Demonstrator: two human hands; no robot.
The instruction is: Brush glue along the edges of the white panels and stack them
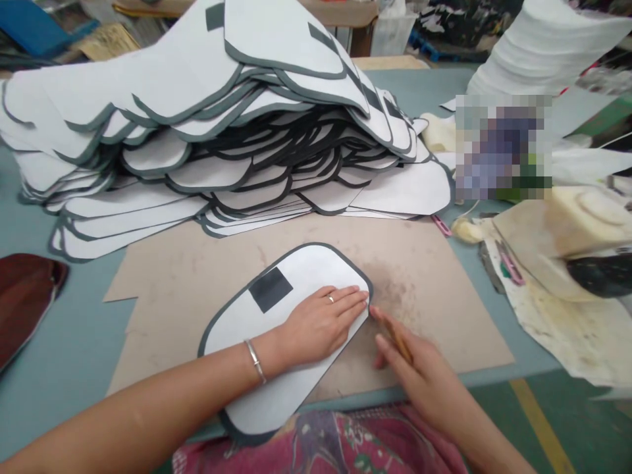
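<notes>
A white rounded panel (306, 276) with a dark grey border and a black square patch (270, 289) lies at an angle before me. My left hand (323, 322) rests flat on it, fingers stretched together toward the right end. Beside that end, my right hand (412, 352) is closed around a thin orange-brown tool (399, 341). The fingers cover much of this tool, and its kind is unclear. My right index fingertip is at the panel's dark border. Under the panel is a stained brown cardboard sheet (464, 316).
A tall heap of similar panels (197, 99) fills the table's far side. Pink cutters (511, 266) and cream-coloured scraps (553, 316) lie at the right. A dark red piece (24, 303) sits at the left edge. White stacked sheets (548, 46) stand at the back right.
</notes>
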